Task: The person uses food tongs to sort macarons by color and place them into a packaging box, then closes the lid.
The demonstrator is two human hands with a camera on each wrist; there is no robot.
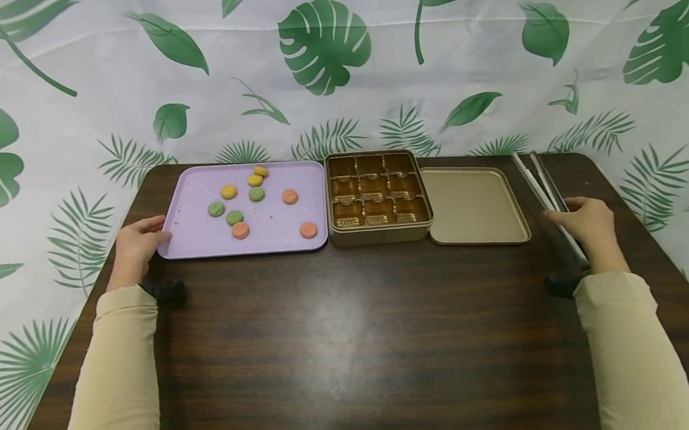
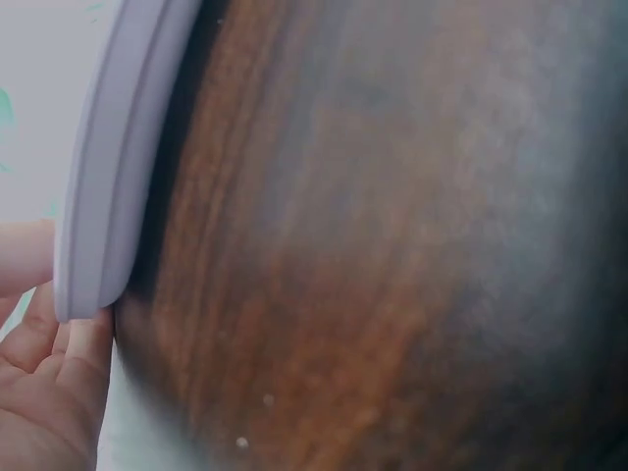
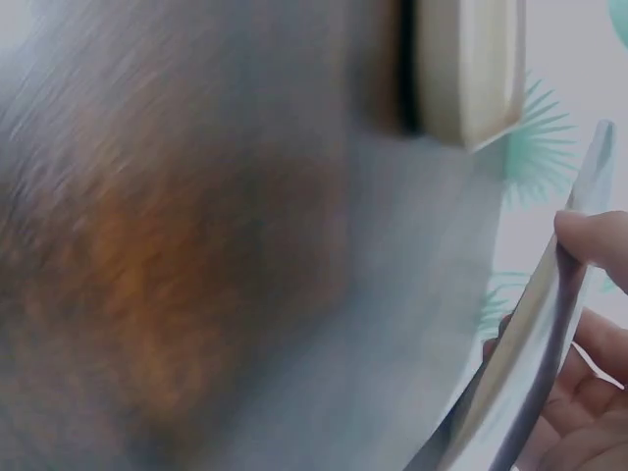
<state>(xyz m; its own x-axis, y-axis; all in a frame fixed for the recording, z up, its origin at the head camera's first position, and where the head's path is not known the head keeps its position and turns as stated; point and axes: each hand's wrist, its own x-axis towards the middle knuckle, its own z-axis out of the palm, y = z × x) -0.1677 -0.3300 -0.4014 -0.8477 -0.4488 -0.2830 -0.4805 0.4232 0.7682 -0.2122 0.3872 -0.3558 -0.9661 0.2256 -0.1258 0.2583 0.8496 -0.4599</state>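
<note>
My left hand holds the near left corner of a lilac tray, thumb above and fingers below the rim in the left wrist view. On that tray lie small round macarons: three yellow, three green and three orange, loosely scattered. My right hand grips metal tongs at the table's right, their scalloped tips pointing away from me. In the right wrist view, thumb and fingers lie on either side of the tongs.
A gold tin with a brown insert of several compartments stands right of the lilac tray. Beside it lies a flat gold lid. Everything rests along the back of a dark wooden table, before a leaf-patterned cloth.
</note>
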